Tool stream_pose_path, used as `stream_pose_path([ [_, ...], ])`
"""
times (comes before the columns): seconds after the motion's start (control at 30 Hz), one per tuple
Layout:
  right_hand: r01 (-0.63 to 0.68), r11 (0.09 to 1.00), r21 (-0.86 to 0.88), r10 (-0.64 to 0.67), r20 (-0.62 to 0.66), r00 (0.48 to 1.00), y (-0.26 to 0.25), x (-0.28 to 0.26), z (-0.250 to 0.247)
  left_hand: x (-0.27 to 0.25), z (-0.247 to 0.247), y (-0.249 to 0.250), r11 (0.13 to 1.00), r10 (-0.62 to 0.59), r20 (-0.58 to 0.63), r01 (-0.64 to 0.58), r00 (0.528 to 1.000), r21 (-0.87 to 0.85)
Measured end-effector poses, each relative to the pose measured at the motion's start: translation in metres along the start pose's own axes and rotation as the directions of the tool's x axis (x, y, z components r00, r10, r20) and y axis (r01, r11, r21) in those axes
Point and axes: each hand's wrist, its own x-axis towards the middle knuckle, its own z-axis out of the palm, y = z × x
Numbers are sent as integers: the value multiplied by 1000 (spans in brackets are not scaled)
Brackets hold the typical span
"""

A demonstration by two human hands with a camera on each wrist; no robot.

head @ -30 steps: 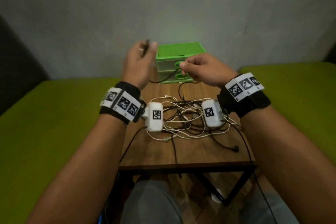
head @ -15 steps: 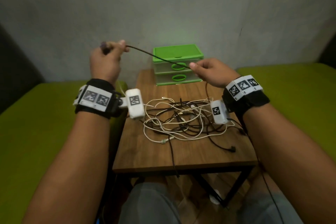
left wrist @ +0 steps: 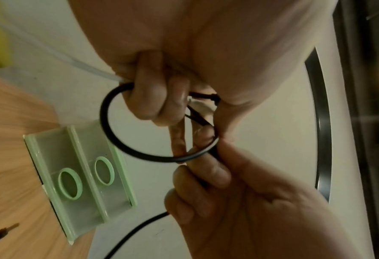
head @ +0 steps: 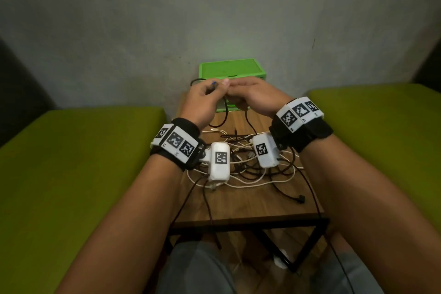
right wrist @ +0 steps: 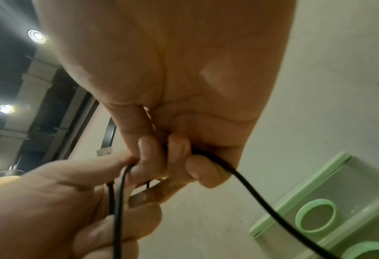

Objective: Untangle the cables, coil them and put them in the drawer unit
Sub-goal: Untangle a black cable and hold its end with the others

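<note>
Black cable (head: 220, 112) is up off the table, held between both hands right in front of the drawer unit (head: 232, 68). One loop is formed: in the left wrist view it's a full ring (left wrist: 117, 133) hanging off the curled fingers, so this reads as coiling in progress, first turn or so.

Left hand (head: 202, 102) is clamped on the cable, fingers curled through the ring, with a blue-tipped plug end (head: 214, 83) sticking out above the knuckles. Likely holding the plug end as the anchor so the coil builds from there. Right hand (head: 254, 95) pinches the same cable just beside the left, fingertips touching; it looks like the feeder, laying the next turn into the left hand's grip. The hands meet high, probably to keep the working length clear of the mess below.

From the right hand the cable drops down (right wrist: 261, 198) toward the pile, so the rest isn't free yet; can't tell how much is still knotted in.

Rest of the tangle (head: 250, 164), white and black leads mixed, sits mid wooden table (head: 250, 207), with some black strands trailing over the front edge. One black plug (head: 301, 199) lies apart at the near right.

Drawer unit stands at the far edge against the wall, both ring-pull drawers (left wrist: 82, 177) looking closed. Green benches (head: 71, 162) flank the table.

My read: early, nothing stowed.
</note>
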Motion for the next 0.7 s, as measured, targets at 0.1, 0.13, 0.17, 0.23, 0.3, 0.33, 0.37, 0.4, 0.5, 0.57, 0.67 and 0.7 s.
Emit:
stream_pose_path([
  [0.1,17,999,-45,-15,27,1000,10,2,-3,7,-9,-5,997,53,-138,-45,989,60],
  [0.13,9,998,-62,-8,23,1000,14,2,-6,9,-13,-4,997,52,-210,-40,976,61],
  [0.17,1,996,-90,0,9,1000,19,1,-9,12,-18,-3,998,49,-277,-36,960,54],
  [0.23,-29,978,-206,25,-18,1000,31,-3,-21,18,-36,-1,1000,24,-412,-20,911,15],
  [0.3,-101,931,-351,73,-92,993,43,-10,-36,23,-62,-1,1000,18,-531,-12,847,15],
  [0.33,-127,913,-387,84,-128,988,46,-13,-41,24,-73,-1,999,24,-557,2,830,45],
  [0.37,-142,896,-420,87,-148,985,48,-15,-46,23,-80,-1,997,35,-550,10,834,79],
  [0.4,-141,877,-459,77,-155,985,47,-16,-48,21,-82,0,993,44,-503,18,863,118],
  [0.5,-70,851,-521,-10,-149,989,32,-9,-42,16,-60,5,976,20,-227,30,974,216],
  [0.57,-33,853,-521,-56,-154,987,22,1,-35,10,-34,6,967,-2,-44,13,999,254],
  [0.67,30,851,-525,-113,-127,985,6,10,-27,4,-2,-1,952,-5,74,-18,997,304],
  [0.7,43,853,-520,-120,-116,986,1,10,-26,3,3,-5,951,1,71,-23,998,309],
])
